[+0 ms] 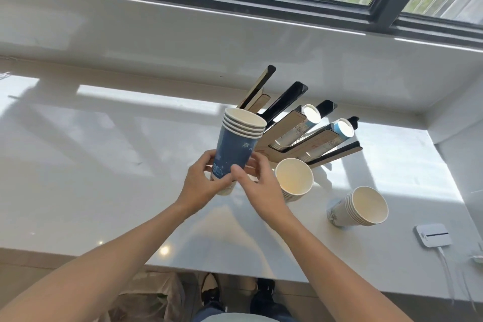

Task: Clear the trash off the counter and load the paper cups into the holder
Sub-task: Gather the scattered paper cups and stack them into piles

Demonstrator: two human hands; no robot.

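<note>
Cups [239,138], stacked, gripped between left hand [202,185] and right hand [258,183].

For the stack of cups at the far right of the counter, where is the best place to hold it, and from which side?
Grip the right stack around its side wall, just below the nested rims, coming from above and the near side. It stands upright and alone, with bare counter around it, so fingers can probably wrap the cone freely. Pinching only the top rim might lift one cup off.
</note>
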